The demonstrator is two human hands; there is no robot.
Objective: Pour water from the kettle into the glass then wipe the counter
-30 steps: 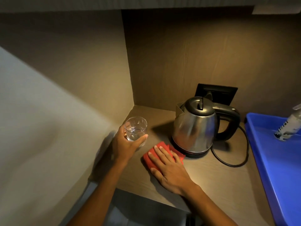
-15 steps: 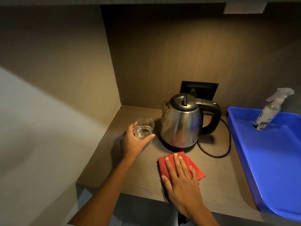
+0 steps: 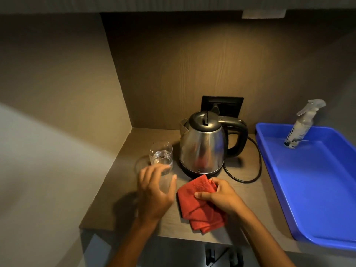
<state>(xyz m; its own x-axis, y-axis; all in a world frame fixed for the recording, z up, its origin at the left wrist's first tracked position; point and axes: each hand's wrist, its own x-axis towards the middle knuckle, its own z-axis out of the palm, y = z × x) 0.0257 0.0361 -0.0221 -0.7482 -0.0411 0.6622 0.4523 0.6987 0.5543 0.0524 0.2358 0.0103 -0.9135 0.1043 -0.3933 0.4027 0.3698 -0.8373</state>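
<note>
A steel kettle (image 3: 203, 147) with a black lid and handle stands on its base at the back of the wooden counter (image 3: 119, 199). Left of it stands a clear glass (image 3: 160, 156) with some water in it. My left hand (image 3: 155, 191) hovers just in front of the glass with fingers apart, holding nothing. My right hand (image 3: 217, 195) grips a folded red cloth (image 3: 200, 205) that lies on the counter in front of the kettle.
A blue tray (image 3: 316, 189) fills the right side of the counter, with a spray bottle (image 3: 300, 126) standing in its far corner. The kettle's black cord (image 3: 256, 162) loops toward a wall socket (image 3: 223, 106). Walls enclose the nook on the left and behind.
My left hand has let go of the glass and drawn back toward me. My right hand has gone from lying flat on the red cloth to pinching it.
</note>
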